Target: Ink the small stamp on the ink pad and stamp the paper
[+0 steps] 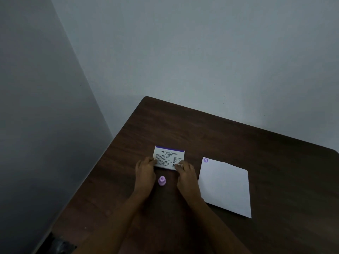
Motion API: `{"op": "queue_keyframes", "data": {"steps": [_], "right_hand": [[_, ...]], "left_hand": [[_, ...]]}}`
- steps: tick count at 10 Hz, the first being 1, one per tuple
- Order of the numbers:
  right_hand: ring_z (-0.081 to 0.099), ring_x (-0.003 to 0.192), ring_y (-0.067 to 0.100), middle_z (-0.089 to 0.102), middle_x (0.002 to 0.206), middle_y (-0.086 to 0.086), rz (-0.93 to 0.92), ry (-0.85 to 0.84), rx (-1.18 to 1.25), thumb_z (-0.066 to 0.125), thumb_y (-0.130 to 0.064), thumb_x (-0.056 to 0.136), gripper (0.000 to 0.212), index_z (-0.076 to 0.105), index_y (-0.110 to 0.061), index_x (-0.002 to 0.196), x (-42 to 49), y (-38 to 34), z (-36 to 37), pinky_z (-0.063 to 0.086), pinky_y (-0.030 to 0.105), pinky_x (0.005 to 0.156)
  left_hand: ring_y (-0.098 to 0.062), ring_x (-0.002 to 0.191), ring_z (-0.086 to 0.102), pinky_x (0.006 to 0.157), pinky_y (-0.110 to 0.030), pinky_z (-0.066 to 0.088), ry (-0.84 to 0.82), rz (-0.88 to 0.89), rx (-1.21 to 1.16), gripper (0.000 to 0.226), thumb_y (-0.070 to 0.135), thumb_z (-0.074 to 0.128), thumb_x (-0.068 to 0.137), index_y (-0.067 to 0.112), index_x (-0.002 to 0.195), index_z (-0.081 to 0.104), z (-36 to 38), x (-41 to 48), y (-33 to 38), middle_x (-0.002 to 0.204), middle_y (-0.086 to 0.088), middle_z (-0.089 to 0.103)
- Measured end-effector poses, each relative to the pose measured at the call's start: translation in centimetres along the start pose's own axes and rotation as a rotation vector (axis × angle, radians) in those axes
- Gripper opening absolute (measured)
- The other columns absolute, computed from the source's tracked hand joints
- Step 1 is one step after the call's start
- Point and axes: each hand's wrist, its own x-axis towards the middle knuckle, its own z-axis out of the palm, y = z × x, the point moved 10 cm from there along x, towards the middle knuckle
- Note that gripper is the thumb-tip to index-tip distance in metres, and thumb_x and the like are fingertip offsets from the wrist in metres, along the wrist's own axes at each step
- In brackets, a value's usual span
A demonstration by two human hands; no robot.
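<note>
The table (229, 136) had a dark brown wood-grain top with a matt, faintly streaked finish. The ink pad (168, 157) carried a white printed label, smooth and slightly glossy in look. The stamp (162, 180) appeared to be lilac plastic, smooth and matt. The paper (225, 187) was plain white, matt and uncreased. The wall (183, 52) was painted, matt and even.

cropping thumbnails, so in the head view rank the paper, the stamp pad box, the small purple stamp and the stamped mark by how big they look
1. paper
2. stamp pad box
3. small purple stamp
4. stamped mark
</note>
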Motion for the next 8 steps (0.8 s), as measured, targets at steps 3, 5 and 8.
{"op": "queue_keyframes", "data": {"steps": [3,5,8], "right_hand": [[0.066,0.097,0.031,0.069,0.106,0.016,-0.096,-0.031,-0.254,0.084,-0.006,0.053,0.055,0.066,-0.004,0.105,0.1,-0.9,0.9,0.057,0.037,0.072],[0.034,0.132,0.031,0.039,0.143,0.016,-0.084,-0.091,-0.162,0.057,-0.004,0.083,0.054,0.039,-0.007,0.134,-0.4,-1.2,0.6,0.035,0.04,0.106],[0.043,0.125,0.019,0.048,0.136,0.007,0.077,0.043,0.173,0.047,-0.008,0.088,0.043,0.044,-0.015,0.13,0.8,0.5,-4.1,0.034,0.03,0.108]], "left_hand": [[-0.026,0.066,0.065,0.07,-0.038,0.055,0.012,0.171,0.307,0.03,-0.012,0.075,0.049,0.007,0.07,0.067,0.3,0.4,1.9,0.072,-0.01,0.067],[-0.019,0.105,0.053,0.092,-0.03,0.043,-0.143,0.122,0.429,0.023,0.006,0.046,0.09,0.011,0.109,0.056,0.5,1.2,2.7,0.117,-0.006,0.054],[-0.023,0.125,0.042,0.103,-0.033,0.037,-0.206,0.109,0.508,0.041,0.017,0.048,0.092,0.01,0.132,0.04,-1.3,2.8,5.5,0.14,-0.011,0.041]]}}
